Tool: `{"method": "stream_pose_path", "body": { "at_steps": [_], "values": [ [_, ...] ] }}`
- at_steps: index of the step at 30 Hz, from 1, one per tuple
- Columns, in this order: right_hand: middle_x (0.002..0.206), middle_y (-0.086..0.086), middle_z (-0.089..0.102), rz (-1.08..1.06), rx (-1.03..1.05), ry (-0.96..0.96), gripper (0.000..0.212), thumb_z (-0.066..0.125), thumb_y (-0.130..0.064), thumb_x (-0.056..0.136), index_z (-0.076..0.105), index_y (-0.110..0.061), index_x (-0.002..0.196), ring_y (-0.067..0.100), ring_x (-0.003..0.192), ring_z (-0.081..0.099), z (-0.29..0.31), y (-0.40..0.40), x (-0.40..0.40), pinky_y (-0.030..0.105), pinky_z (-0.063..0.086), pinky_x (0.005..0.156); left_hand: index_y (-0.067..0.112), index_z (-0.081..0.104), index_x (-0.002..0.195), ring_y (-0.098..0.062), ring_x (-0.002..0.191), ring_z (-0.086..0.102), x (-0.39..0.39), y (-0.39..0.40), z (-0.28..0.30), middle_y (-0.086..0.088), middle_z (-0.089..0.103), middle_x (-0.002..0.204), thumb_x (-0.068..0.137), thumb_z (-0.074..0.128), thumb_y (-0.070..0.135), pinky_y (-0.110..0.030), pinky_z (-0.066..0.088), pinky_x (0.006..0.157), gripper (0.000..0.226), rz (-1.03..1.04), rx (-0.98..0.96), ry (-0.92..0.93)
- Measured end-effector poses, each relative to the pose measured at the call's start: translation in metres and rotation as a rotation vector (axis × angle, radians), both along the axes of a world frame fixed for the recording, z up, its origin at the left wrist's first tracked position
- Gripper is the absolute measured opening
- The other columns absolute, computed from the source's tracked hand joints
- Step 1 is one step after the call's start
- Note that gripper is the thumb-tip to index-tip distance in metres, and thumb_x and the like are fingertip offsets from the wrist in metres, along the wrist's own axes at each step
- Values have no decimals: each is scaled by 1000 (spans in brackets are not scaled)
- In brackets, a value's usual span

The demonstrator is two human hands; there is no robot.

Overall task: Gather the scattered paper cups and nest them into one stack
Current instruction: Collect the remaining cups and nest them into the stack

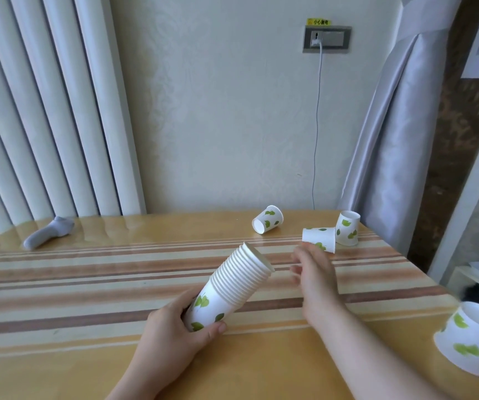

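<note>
So the left hand [172, 327] has its fingers and thumb wrapped round the bottom cup of the nested stack of paper cups [232, 287], holding it tilted in the air with the open mouth pointing up and away toward the right, and the right hand [313, 269] is stretched out past that mouth with fingers loosely curled and holding nothing, fingertips just at the near edge of the upside-down cup [319, 239]; can't really tell if they're touching it yet, there's some blur. Biggest risk imo: the grip is only on the lowest cup, so if the stack tips any further the upper cups could slide out of each other and roll off across the striped table [88, 272]. Second thing, that upside-down cup stands right against another inverted cup [348, 232], so a sloppy grab could knock the neighbour over and send it toward the table's far right edge, which is close. Paper cups also squash easily, so pinching too hard would dent the rim and then it won't nest cleanly. Still loose by my count are 4: those 2, a cup on its side [267, 223] farther back, and a big-looking inverted cup [469, 339] sitting near the right edge close to the camera, which an elbow could easily bump off. Off to the left there's a grey handheld gadget [48, 232], well out of the way.
</note>
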State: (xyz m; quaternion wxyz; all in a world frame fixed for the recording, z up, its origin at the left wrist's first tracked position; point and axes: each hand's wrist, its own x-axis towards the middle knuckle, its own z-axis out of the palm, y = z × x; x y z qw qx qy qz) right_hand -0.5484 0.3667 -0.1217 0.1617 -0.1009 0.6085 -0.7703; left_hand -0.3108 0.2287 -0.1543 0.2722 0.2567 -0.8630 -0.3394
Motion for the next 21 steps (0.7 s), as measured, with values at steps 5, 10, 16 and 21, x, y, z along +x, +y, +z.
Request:
{"method": "stream_pose_path", "body": {
  "at_steps": [5, 10, 16, 21],
  "values": [
    [146, 13, 47, -321, 478, 348, 43, 68, -14, 90, 62, -26, 131, 37, 122, 58, 7, 4, -81, 44, 54, 98, 59, 66, 121, 6, 96, 71, -1, 1, 2, 35, 77, 101, 71, 92, 50, -15, 52, 79, 57, 4, 17, 3],
    [159, 13, 28, -295, 774, 352, 72, 67, -33, 91, 40, -41, 157, 46, 137, 38, -8, 4, -109, 53, 49, 111, 64, 63, 120, 5, 97, 71, -2, -1, 1, 37, 76, 102, 70, 92, 49, -11, 53, 80, 59, -6, -1, 4],
    [161, 5, 30, -200, 1089, 538, 52, 72, -40, 85, 53, -33, 133, 42, 141, 38, -30, -6, -106, 51, 49, 105, 66, 63, 120, 6, 99, 71, -2, -2, 2, 37, 76, 104, 71, 94, 45, -9, 52, 78, 61, -14, -19, 11],
    [152, 12, 40, -377, 693, 247, 48, 69, -29, 85, 47, -25, 127, 45, 132, 49, -26, -7, -125, 54, 53, 103, 67, 63, 116, 9, 101, 70, -3, -2, 2, 39, 75, 102, 66, 96, 49, -8, 51, 82, 62, -1, -8, 40]
  ]
}}
